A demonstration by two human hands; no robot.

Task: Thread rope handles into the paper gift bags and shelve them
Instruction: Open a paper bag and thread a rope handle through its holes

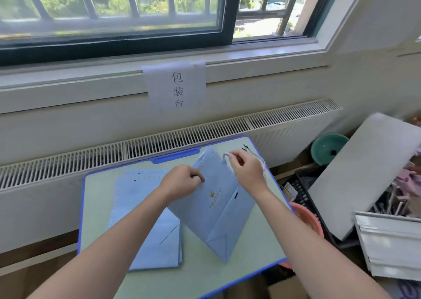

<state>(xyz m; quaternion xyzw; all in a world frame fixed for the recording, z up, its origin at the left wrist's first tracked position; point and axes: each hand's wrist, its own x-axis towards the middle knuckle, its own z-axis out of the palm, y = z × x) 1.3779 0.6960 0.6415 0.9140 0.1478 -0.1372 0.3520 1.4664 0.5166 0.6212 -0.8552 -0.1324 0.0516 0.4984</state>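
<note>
Lower centre of frame: a stack [145,225] of flat blue bags lies on the table [239,273], unthreaded. Just right of it, the working bag [218,205] sits angled, mouth toward the upper right. Left hand [182,182] is curled, pinching the bag's upper edge. Right hand [247,170] pinches a rope [227,155] end at the bag's mouth. Beyond, spare ropes [255,154] lie at the table's far right corner. Judged step: threading the handle. Next, the rope tip needs guiding through a hole; the hole itself is not discernible.
</note>
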